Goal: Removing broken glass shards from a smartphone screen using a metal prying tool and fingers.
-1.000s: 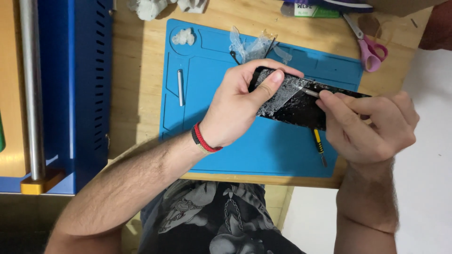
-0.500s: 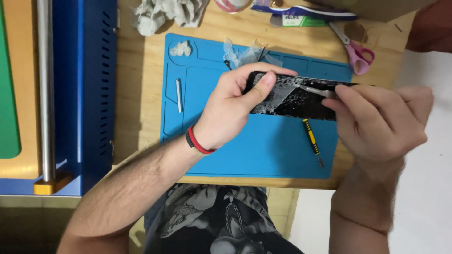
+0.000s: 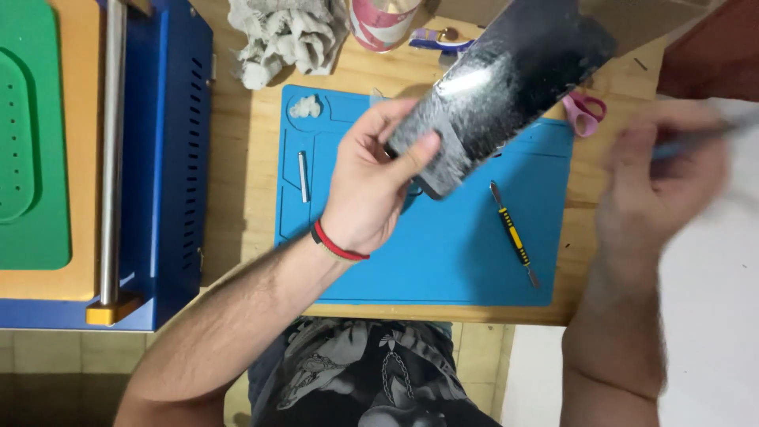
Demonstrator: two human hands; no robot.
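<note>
Left hand (image 3: 368,186) now lifts cracked black phone screen panel (image 3: 502,83) off blue silicone mat (image 3: 443,253), gripping it; right hand (image 3: 660,186) has pulled away, blurred, pinching thin tool.

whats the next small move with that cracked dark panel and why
Probably bring the right hand and its thin tool to the panel's edge. The left hand alone holds the dark panel tilted up above the blue mat, and the right hand is off to the side, blurred, not touching it.
</note>
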